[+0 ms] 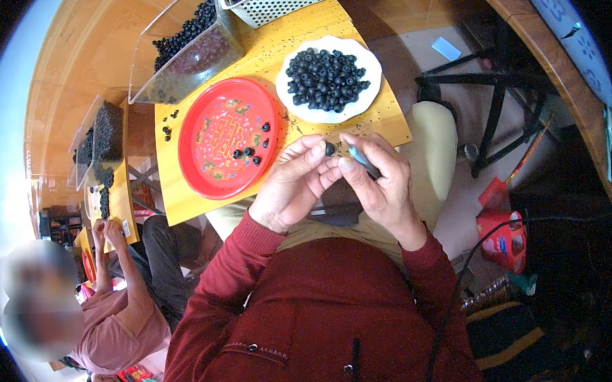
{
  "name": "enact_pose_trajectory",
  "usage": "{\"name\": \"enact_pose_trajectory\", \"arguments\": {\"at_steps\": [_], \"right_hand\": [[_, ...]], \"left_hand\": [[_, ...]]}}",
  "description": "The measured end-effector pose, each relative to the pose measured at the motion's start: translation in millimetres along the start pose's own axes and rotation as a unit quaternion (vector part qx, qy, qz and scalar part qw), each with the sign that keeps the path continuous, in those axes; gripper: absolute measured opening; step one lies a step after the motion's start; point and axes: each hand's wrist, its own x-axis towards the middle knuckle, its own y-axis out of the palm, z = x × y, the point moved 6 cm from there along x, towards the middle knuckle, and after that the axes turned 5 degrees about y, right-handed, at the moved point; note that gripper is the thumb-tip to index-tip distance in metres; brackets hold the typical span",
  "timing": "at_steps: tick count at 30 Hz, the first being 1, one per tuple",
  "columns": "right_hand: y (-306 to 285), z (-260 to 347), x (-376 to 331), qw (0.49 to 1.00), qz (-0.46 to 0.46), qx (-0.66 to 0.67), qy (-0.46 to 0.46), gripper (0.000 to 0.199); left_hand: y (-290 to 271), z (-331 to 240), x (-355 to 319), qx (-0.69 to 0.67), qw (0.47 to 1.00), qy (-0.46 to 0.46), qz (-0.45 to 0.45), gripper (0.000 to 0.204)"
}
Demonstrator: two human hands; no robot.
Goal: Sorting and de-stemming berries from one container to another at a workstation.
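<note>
Between the thumb and fingertips of my left hand is a small dark round ball, like a bead or berry. My right hand grips a slim teal pen-like tool. Its near end lies close to the ball; whether they touch I cannot tell. Just beyond my hands a white scalloped plate carries a heap of similar dark balls. Left of it sits a red patterned plate with several loose balls on its right side.
Both plates rest on a yellow board strewn with dark crumbs. Behind them are a clear bin of dark balls and a white perforated basket. At left another person's hands hold dark pieces. A black cable crosses at right.
</note>
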Motion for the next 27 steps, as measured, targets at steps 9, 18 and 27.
{"name": "enact_pose_trajectory", "arguments": {"at_steps": [9,18,27], "right_hand": [[4,1,-10,0.997,0.006,-0.078,-0.030,0.030],[1,0,-13,0.996,-0.016,-0.081,-0.041,0.027],[-18,-18,-10,0.994,-0.051,-0.077,0.060,0.025]], "left_hand": [[0,2,-1,-0.008,0.999,0.031,-0.021,0.010],[2,6,-4,0.007,0.998,0.054,-0.010,0.015],[29,5,-17,0.056,0.993,0.096,0.044,0.012]]}}
